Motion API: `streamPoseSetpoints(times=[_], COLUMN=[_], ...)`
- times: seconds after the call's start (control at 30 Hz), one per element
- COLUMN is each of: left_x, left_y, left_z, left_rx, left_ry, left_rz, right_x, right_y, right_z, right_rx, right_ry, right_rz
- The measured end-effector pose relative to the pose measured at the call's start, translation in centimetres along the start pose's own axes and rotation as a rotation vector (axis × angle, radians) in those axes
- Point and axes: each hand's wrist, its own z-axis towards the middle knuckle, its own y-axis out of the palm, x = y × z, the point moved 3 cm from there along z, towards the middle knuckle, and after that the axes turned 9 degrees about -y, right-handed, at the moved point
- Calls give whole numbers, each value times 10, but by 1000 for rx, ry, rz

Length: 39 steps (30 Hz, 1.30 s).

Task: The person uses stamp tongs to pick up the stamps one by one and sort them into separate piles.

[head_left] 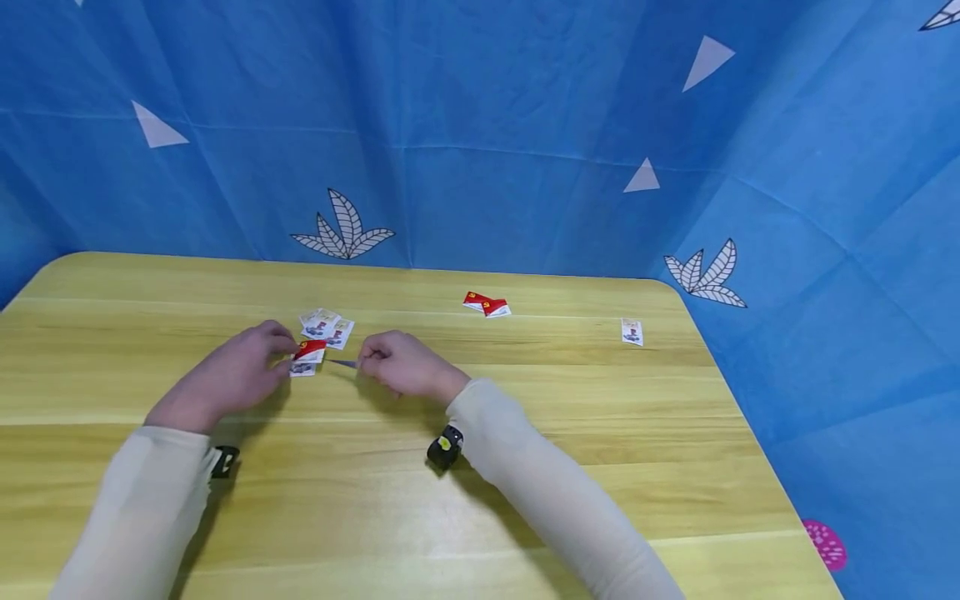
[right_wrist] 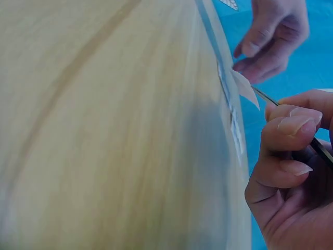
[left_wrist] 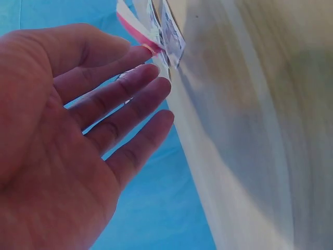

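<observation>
Red-and-white card (head_left: 312, 350) and slim dark tool (right_wrist: 321, 151), two hands.
I log the card toward the surface's (head_left: 352, 517) far edge, nearer its left corner; right hand (head_left: 401, 364), fingers curled, gripping the tool; left hand (head_left: 247, 373), fingers loosely extended, touching the card.

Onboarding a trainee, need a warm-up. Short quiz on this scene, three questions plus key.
1. What is the right hand holding?
2. True or false: the left hand is touching the lone card at the far right.
3. How many red-and-white cards lie together by the far edge of the table, away from both hands?
a) one
b) two
c) four

Key:
1. A thin pointed tool.
2. False; it touches a red-and-white card in the left cluster.
3. b, two, overlapping.
</observation>
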Motion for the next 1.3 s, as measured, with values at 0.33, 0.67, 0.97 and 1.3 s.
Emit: streamPoseSetpoints(times=[0.33,0.67,0.97,1.3], left_x=[0,3,8,11], left_y=[3,9,11,12], left_z=[0,1,1,2], left_rx=[9,-14,-37,-38], left_ry=[27,75,36,16], left_rz=[-14,-28,-6,11], right_x=[9,17,33,44], right_y=[-22,-43,-65,-94], right_z=[-17,-36,-56,-74], right_rx=[19,22,55,107], right_ry=[-30,-43,-44,-45], right_rz=[82,103,153,119])
